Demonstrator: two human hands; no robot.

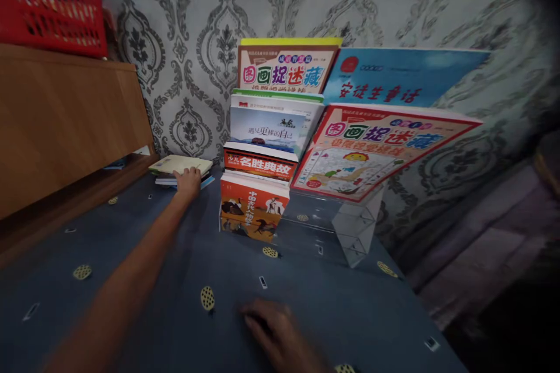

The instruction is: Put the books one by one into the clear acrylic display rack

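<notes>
My left hand (189, 182) reaches to the back left of the table, where its bent fingers grip the top book (168, 164) of a small stack. Under that pale, cream-coloured book lie other books (165, 181), one with a blue edge. Low in the middle, my right hand (275, 326) is held over the table, slightly blurred. Its fingers are loosely curled, with a gap between thumb and forefinger and nothing held. Beyond it a clear tiered stand (356, 230) carries several books, among them an orange book (254, 207) and a red-bordered picture book (371, 148).
On the stand's back tiers are a blue book (394, 73) and a white book (266, 125). A wooden cabinet (70, 122) with a red plastic basket (52, 3) on top stands at the left. Patterned wallpaper rises behind the dark blue tablecloth (161, 315).
</notes>
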